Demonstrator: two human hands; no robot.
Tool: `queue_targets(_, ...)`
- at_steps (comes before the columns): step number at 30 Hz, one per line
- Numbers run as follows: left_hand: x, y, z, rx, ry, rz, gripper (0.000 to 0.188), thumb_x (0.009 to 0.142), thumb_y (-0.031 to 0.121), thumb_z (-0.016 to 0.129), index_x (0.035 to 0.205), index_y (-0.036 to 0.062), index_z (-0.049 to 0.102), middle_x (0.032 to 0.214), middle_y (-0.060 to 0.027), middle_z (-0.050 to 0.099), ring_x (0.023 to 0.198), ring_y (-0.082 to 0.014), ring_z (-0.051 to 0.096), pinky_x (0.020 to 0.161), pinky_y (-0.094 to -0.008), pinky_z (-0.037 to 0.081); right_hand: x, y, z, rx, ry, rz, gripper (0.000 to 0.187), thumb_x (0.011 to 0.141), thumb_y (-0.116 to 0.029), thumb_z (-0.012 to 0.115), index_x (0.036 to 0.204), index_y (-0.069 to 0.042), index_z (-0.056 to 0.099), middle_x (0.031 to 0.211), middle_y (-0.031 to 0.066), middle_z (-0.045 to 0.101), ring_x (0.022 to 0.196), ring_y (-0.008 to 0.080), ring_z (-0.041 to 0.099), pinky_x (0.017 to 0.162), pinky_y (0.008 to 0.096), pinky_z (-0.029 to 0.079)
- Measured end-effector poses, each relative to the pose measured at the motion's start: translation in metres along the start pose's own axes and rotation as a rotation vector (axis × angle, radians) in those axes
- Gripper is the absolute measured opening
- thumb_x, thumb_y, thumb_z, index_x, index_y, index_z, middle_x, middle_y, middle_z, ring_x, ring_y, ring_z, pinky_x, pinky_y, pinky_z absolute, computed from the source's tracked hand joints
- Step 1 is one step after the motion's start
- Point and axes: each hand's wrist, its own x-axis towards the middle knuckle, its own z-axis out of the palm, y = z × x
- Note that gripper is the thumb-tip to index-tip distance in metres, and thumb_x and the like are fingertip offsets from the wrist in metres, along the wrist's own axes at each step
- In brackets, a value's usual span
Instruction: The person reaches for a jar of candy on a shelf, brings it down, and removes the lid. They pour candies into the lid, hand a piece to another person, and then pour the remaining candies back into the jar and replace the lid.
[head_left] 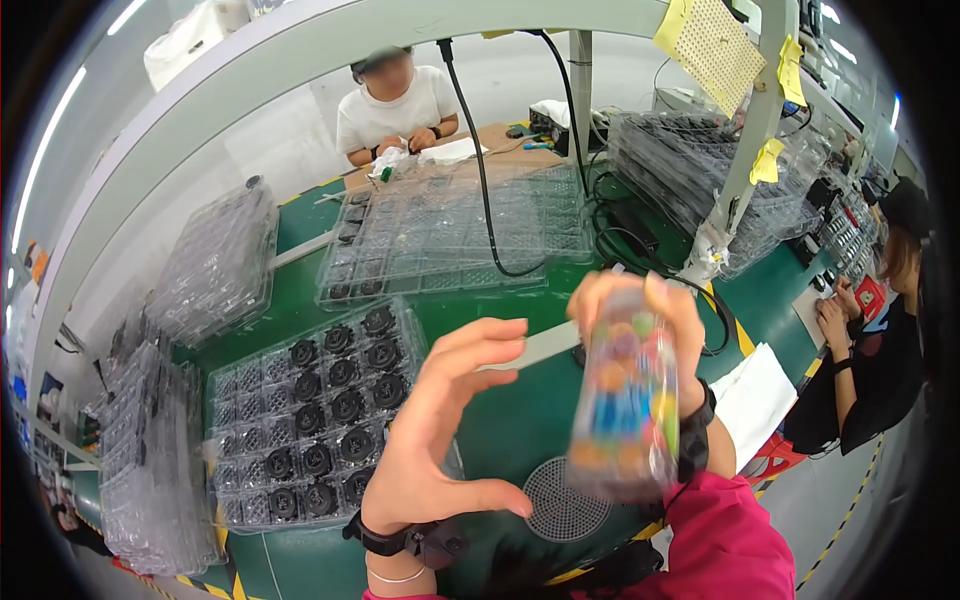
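Note:
My right hand is wrapped around the top of a clear, box-like container with a blue label and colourful round shapes. The container is tilted and blurred by motion, so I cannot make out its contents. To its left, my left hand is raised with fingers and thumb apart, holding nothing. Below and left of that hand lies a clear plastic tray, its right-hand columns filled with round black parts. A round grey mesh disc rests on the green table beneath the container.
Stacks of clear trays stand at the left, with more trays at the back and right. Black cables hang from the frame. White paper lies at the right. One person sits opposite; another person works at the right.

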Motion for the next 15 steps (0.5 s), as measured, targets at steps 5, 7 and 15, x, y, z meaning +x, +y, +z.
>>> queue_targets(5, 0.001, 0.002, 0.0, -0.122, 0.198, -0.092, 0.087, 0.072, 0.054, 0.072, 0.131, 0.0004, 0.038, 0.133, -0.0192, 0.042, 0.121, -0.0297, 0.046, 0.096, -0.0444, 0.042, 0.004, 0.007, -0.007, 0.039, -0.1, -0.034, 0.061, 0.086, -0.054, 0.036, 0.08, 0.002, 0.058, 0.076, 0.0076, 0.056, 0.068, 0.014, 0.053, 0.062, 0.0272, 0.04)
queue_targets(7, 0.003, 0.003, 0.003, -0.146, 0.3, -0.183, 0.081, 0.082, 0.061, 0.058, 0.131, 0.0002, 0.039, 0.131, -0.0197, 0.044, 0.121, -0.03, 0.047, 0.095, -0.0446, 0.043, 0.001, 0.007, -0.005, -0.028, -0.302, -0.043, 0.062, 0.087, -0.054, 0.036, 0.08, 0.003, 0.059, 0.077, 0.0075, 0.057, 0.066, 0.0145, 0.052, 0.062, 0.0281, 0.041)
queue_targets(15, 0.007, -0.011, 0.006, -0.144, 0.17, -0.356, 0.073, 0.089, 0.06, 0.047, 0.131, 0.0005, 0.038, 0.13, -0.0202, 0.046, 0.119, -0.0281, 0.048, 0.093, -0.0443, 0.044, 0.004, 0.011, 0.002, -0.039, -0.204, 0.131, 0.054, 0.086, -0.047, 0.044, 0.077, 0.004, 0.059, 0.076, 0.0102, 0.057, 0.065, 0.0182, 0.053, 0.062, 0.0301, 0.041)
